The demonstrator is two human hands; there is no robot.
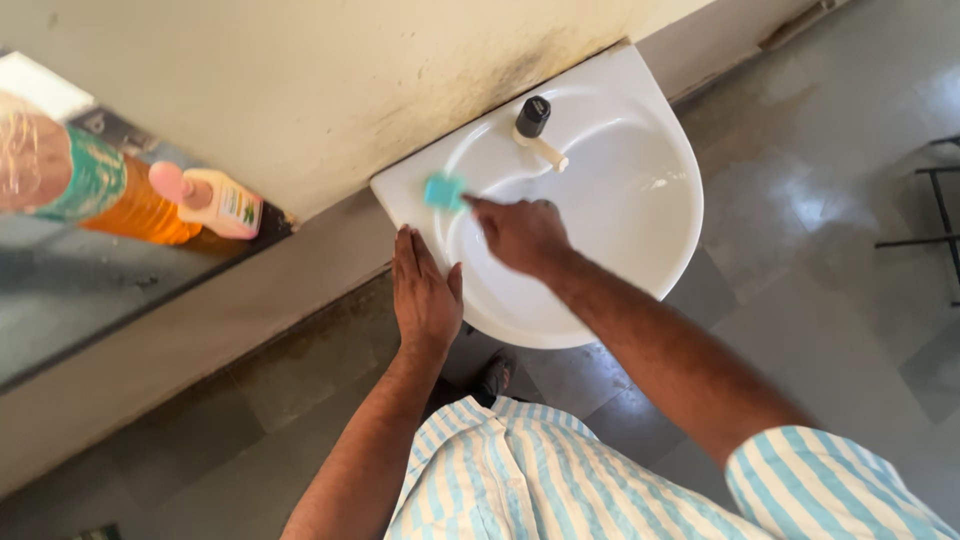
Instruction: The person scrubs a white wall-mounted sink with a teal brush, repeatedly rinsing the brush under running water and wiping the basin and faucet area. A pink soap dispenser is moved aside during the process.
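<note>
Two bare hands at a white ceramic wall-hung wash basin [640, 250], a small turquoise sponge block [444, 191] on its far-left rim.

The right hand [520, 235] reaches over the bowl, its fingertips pinching the sponge against the rim. The left hand [424, 295] lies flat on the basin's near-left edge, fingers straight and pressed together. A cream tap with a black knob [535, 128] stands at the far rim. On a ledge to the left lie a pink-capped cream bottle [212, 200] and an orange liquid bottle [125, 205].
</note>
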